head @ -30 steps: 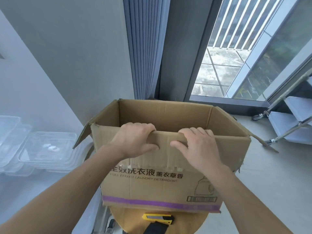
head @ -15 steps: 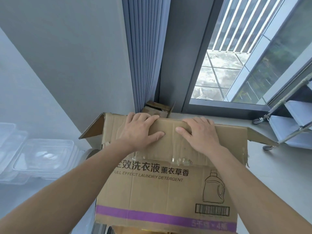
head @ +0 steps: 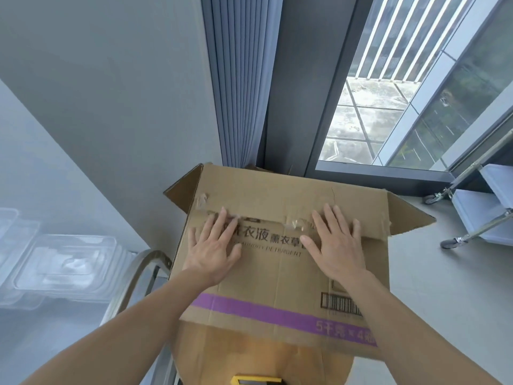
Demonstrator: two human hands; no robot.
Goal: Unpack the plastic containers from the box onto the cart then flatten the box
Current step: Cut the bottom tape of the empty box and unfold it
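The plastic containers (head: 63, 262) are sitting in a stack far to the left, on a pale top that is probably the cart. A bent metal bar (head: 133, 276) is showing just beside them. So the unpacking part looks done, and the squashing part is going on now.

The left hand (head: 213, 245) is lying flat on the box (head: 277, 282), with its fingers straight and spread out. It is pressing, not grabbing. The box is sitting in the middle, right in front of the person, with its big printed side facing up. It looks partly squashed. One side flap (head: 181, 190) is poking out on the left.

The right hand (head: 336, 243) is doing the same job, lying flat with loose, spread fingers and pushing down next to some old tape. Both arms are reaching forward, side by side.

Another flap (head: 408, 215) is sticking out on the right. Far right, a small trolley (head: 477, 209) is standing well apart.

Next, I think the hands are going to need to push down harder and fold those two flaps in, so the box lies flat.
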